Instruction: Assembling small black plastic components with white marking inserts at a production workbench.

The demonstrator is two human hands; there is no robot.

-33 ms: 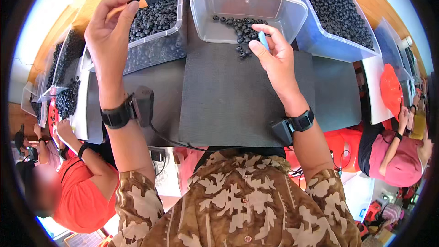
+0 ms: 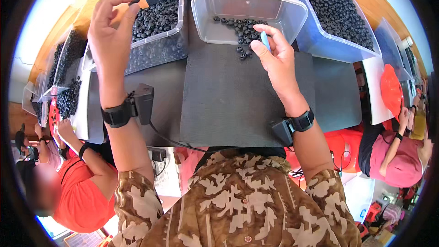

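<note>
My left hand is raised at the left, over the near side of a clear bin filled with small black round parts. Thumb and fingertips close on one small black round part. At the front of a clear tub, my right hand grips a short light-blue tool between thumb and fingers; its working end cannot be made out. Inside that tub lies a loose cluster of black ring-shaped parts, some with a visible hole. A few more show just below its front rim.
A bluish bin heaped with black parts stands to the right of the tub. Below lies a dark board on the table. A cable links my wrist devices. Co-workers sit at both sides, near a red dish at the right.
My left hand has shifted slightly right and its fingers have loosened a little around the black part. The right hand and its blue tool are almost unmoved.
</note>
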